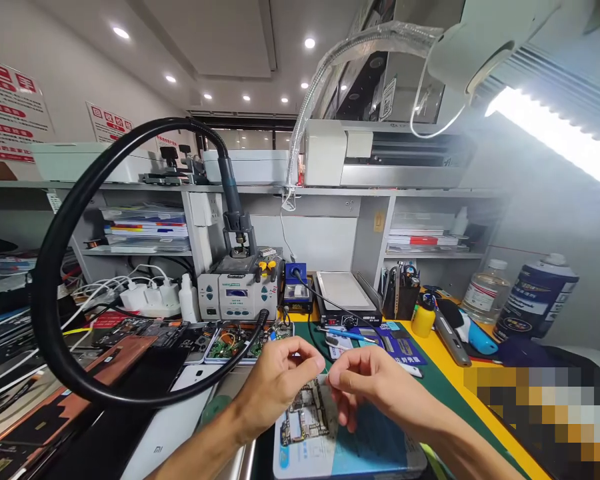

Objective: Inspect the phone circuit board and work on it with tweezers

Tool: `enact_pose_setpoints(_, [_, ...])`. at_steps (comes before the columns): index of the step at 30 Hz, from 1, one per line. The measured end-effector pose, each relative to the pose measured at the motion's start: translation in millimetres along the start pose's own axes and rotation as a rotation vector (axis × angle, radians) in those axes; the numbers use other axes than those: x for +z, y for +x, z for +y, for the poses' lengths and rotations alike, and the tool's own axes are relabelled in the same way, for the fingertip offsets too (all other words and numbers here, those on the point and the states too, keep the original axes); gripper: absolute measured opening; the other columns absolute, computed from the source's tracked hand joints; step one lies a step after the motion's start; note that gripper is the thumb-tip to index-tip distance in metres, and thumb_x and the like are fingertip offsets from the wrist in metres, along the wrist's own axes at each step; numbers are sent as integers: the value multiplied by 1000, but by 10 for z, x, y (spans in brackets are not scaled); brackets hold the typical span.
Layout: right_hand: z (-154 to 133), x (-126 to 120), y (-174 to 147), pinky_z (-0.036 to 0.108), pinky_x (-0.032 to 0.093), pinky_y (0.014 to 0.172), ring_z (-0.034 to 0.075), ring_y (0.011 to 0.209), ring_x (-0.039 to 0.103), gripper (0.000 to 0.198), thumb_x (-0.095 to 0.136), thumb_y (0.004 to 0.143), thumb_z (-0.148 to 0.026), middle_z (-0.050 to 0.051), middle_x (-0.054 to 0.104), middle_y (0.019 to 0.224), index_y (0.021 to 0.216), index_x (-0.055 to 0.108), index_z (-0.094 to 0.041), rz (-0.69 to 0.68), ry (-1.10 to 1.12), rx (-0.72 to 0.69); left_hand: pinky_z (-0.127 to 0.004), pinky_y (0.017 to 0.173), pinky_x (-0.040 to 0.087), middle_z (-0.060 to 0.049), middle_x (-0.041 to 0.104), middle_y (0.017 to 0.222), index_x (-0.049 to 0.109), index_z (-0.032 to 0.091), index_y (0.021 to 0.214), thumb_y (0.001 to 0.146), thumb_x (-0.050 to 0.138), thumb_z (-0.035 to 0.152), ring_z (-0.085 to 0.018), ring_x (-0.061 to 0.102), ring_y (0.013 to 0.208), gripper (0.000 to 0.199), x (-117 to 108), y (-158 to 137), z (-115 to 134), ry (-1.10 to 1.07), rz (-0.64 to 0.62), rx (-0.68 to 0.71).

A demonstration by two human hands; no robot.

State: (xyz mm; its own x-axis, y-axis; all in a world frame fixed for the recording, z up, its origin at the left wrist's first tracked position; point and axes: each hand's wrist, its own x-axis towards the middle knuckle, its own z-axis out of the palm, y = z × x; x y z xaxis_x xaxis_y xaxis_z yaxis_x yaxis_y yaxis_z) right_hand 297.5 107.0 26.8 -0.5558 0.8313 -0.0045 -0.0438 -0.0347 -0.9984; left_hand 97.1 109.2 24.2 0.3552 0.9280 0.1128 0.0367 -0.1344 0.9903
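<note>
My left hand point(283, 373) and my right hand point(367, 381) hover close together, fingertips almost meeting, each with thumb and forefinger pinched. Whatever lies between those fingertips, if anything, is too small to make out. Just below my left hand is a phone circuit board point(305, 427) with cut-out openings, its upper part covered by my fingers. It lies on a flat blue and white box point(350, 453), and my right hand is over the box's right half.
A hot-air rework station point(237, 293) stands behind, its black hose point(50, 280) looping over the left side. Disassembled phones point(155, 433) cover the bench there. Behind my hands are a hot plate point(347, 293) and a blue pen-like tool point(347, 335). Bottles and a spray can point(537, 300) stand right.
</note>
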Motion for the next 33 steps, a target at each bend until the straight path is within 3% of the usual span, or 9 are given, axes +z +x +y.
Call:
enact_pose_setpoints(6, [-30,27,0,25,55,51,14,54,67,33,80,85,-42,2,71,69,78,70,-12,24,9,8,-21,47,28,6,50,64,64,15,79,86,68,42,-5,34,49,28,-32,8,91,79,89,53])
enact_pose_setpoints(11, [-8,-63,19,25,54,49,14,56,68,33,81,84,-43,2,73,76,100,72,-15,116,47,-10,-27,63,49,3,60,77,63,16,86,95,63,38,-11,56,65,24,-491,147,145,284,287,39])
enact_pose_setpoints(13, [8,-108,38,24,52,48,14,56,67,30,81,84,-41,1,71,74,97,74,-15,153,50,-20,-31,71,53,1,63,80,64,15,85,93,66,36,-14,62,75,23,-688,211,115,397,305,-10])
enact_pose_setpoints(16, [27,-136,62,23,52,47,13,55,66,27,80,84,-40,1,71,72,93,74,-15,173,47,-16,-31,71,55,1,66,83,65,14,87,94,66,37,-14,64,74,24,-826,294,20,540,271,-101])
enact_pose_setpoints(26, [14,-68,47,22,50,47,13,55,65,26,79,86,-38,1,69,69,88,73,-13,172,37,1,-36,79,58,-3,70,98,67,15,101,96,62,42,-17,67,85,27,-506,443,-103,851,285,-190])
enact_pose_setpoints(33, [20,-84,31,23,50,48,14,56,65,26,79,85,-39,1,70,69,89,73,-14,166,48,-6,-39,84,57,-5,70,102,67,16,104,96,62,41,-18,68,91,27,-450,501,-192,971,308,-225])
